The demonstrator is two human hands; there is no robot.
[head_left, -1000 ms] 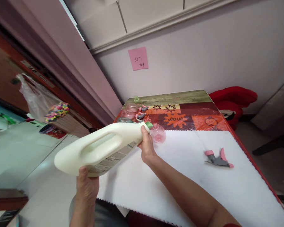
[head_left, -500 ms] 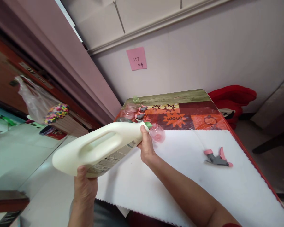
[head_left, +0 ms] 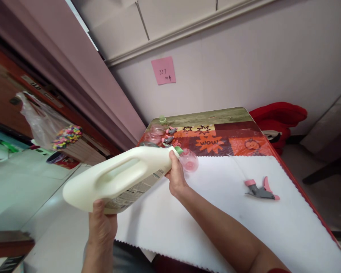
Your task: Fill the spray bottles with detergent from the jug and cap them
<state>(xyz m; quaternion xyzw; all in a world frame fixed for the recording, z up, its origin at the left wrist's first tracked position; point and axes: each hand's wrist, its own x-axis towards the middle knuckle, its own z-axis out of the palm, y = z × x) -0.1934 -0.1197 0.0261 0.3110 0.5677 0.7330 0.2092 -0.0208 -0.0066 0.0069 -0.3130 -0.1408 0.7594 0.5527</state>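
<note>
A large cream jug [head_left: 116,178] with a moulded handle is tipped on its side, its green spout against the neck of a small clear pink bottle [head_left: 190,160]. My left hand [head_left: 101,224] grips the jug's base from below. My right hand [head_left: 176,175] is wrapped round the small bottle where it meets the jug's neck. Both are held over the near left part of a white cloth [head_left: 230,212] spread on the table.
A grey and pink spray trigger [head_left: 260,190] lies on the cloth to the right. At the table's far left stand more small clear bottles with spray heads [head_left: 163,135] and a green cap [head_left: 163,120]. A red plush thing [head_left: 278,119] sits beyond the table's right corner.
The jug's base and my left hand have shifted slightly left and down. The spout, the small bottle and my right hand stay in place.
</note>
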